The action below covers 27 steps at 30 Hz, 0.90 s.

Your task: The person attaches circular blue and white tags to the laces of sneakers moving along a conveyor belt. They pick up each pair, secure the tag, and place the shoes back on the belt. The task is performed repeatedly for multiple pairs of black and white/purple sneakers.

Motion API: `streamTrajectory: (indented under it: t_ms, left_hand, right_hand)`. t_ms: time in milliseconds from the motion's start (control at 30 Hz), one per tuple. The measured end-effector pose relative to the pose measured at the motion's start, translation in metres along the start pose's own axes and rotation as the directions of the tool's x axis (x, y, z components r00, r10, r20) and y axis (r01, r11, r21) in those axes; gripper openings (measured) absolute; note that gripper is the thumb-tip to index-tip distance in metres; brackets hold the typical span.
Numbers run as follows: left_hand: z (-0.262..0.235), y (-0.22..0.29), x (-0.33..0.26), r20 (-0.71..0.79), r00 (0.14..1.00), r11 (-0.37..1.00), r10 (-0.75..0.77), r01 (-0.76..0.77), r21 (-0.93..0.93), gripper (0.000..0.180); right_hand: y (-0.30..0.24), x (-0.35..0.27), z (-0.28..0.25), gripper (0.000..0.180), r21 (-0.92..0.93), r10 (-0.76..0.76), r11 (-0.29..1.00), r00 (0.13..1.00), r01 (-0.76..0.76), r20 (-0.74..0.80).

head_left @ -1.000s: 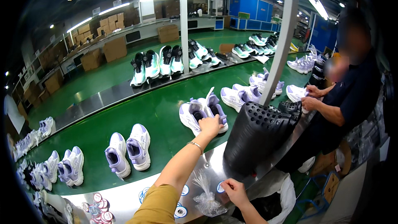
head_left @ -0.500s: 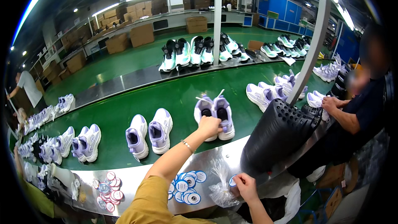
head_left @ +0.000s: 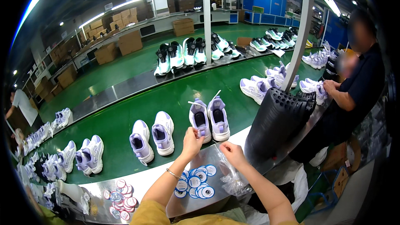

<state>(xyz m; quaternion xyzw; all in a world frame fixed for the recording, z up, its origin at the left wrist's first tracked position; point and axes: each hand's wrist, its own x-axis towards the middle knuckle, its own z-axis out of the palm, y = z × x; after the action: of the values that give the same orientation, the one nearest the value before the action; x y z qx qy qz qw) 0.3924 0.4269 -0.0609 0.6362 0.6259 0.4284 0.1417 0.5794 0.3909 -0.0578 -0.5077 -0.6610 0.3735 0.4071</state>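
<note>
A pair of white and lilac sneakers stands on the green conveyor belt, heels towards me: a left sneaker point(head_left: 200, 118) and a right sneaker point(head_left: 218, 118). My left hand point(head_left: 192, 143) is closed at the left sneaker's heel, fingertips against it. Just short of the right sneaker's heel, my right hand point(head_left: 233, 154) is closed in a pinch; whatever it holds is too small to make out. Below the hands, round blue-rimmed tags point(head_left: 194, 182) lie in a loose pile on the metal ledge. Beside them is a bundle of clear plastic strands point(head_left: 233, 180), partly behind my right forearm.
Another sneaker pair point(head_left: 152, 135) stands to the left, with more pairs beyond. Pink-rimmed tags point(head_left: 123, 200) lie at the ledge's left. A tall black perforated roll point(head_left: 273, 127) blocks the right side, near a metal post point(head_left: 301, 33). A co-worker point(head_left: 354, 81) handles sneakers there.
My left hand has drawn back from between the two sneakers to the left one's heel. My right hand has risen from the plastic bundle towards the sneakers; the round tag at its fingers no longer shows.
</note>
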Motion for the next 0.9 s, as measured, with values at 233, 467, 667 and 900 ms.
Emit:
streamTrajectory:
  t_ms: [233, 467, 667, 900]
  left_hand:
    - [0.012, -0.020, 0.003, 0.294, 0.911, 0.656, -0.290, 0.413, -0.632, 0.017]
    - [0.010, -0.029, 0.000, 0.395, 0.849, 0.408, -0.350, 0.518, -0.752, 0.013]
    - [0.008, -0.035, 0.002, 0.444, 0.823, 0.311, -0.354, 0.551, -0.774, 0.012]
    - [0.006, -0.036, 0.000, 0.458, 0.812, 0.304, -0.361, 0.567, -0.766, 0.013]
  right_hand:
    - [0.037, 0.061, 0.021, 0.017, -0.316, -0.107, 0.946, 0.990, 0.072, -0.094]
    - [0.040, 0.078, 0.024, 0.018, -0.331, -0.030, 0.943, 0.990, -0.019, -0.140]
    - [0.017, 0.065, 0.029, 0.015, -0.370, -0.151, 0.916, 0.988, 0.154, 0.037]
    - [0.017, 0.071, 0.040, 0.018, -0.432, -0.221, 0.866, 0.967, 0.254, 0.125]
